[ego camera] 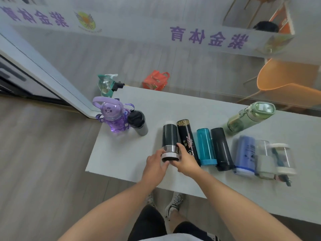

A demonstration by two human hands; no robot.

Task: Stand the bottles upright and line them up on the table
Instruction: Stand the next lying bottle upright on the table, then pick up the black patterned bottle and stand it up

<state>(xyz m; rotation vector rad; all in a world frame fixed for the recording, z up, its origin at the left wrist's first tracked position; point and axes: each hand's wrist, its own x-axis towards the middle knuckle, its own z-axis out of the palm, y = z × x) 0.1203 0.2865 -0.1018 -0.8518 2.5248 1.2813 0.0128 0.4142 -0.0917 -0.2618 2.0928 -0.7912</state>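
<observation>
A dark flask with a silver band [169, 136] lies on the white table [125, 153], and both hands grip its near end: my left hand [155, 164] on the left, my right hand [186, 161] on the right. Right of it lie a black patterned bottle [186, 136], a teal bottle [205, 145], a black bottle [221, 146], a blue bottle [245, 153] and a clear jar-like bottle [276, 159]. A green bottle [250, 117] lies farther back. A purple bottle [112, 117] and a grey flask [138, 123] stand upright at the left edge.
The table's left edge drops to the wooden floor. Behind the far edge stand a glass partition, a red bag [155, 81] and a green-capped bottle [106, 85] on the floor. An orange chair [284, 75] sits at the right.
</observation>
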